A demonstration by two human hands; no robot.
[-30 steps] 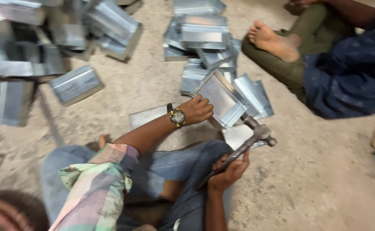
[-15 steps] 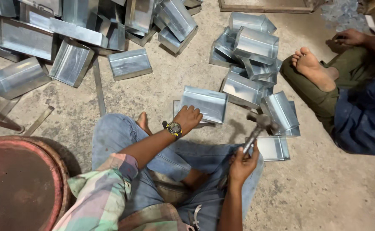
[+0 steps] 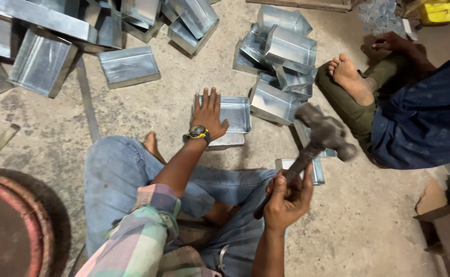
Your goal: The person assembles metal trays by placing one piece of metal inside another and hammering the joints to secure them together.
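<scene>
A shallow shiny sheet-metal tray [image 3: 235,114] lies open side up on the concrete floor in front of my knees. My left hand [image 3: 208,114], with a wristwatch on the wrist, presses flat on the tray's left part, fingers spread. My right hand [image 3: 286,197] grips the handle of a steel hammer [image 3: 323,137], whose head is raised and blurred above the floor to the right of the tray. I sit on the floor in blue jeans with a bare foot beside the tray.
Several metal trays are piled behind the tray [image 3: 281,56] and at the upper left [image 3: 45,56]. Another person [image 3: 414,113] sits at the right with a bare foot toward the pile. A round rusty red drum rim [image 3: 9,225] stands at the lower left. One flat metal strip [image 3: 86,97] lies on the floor.
My left hand laid the tilted tray down flat and now presses on it with spread fingers. The hammer has swung up higher at the right. The view has shifted.
</scene>
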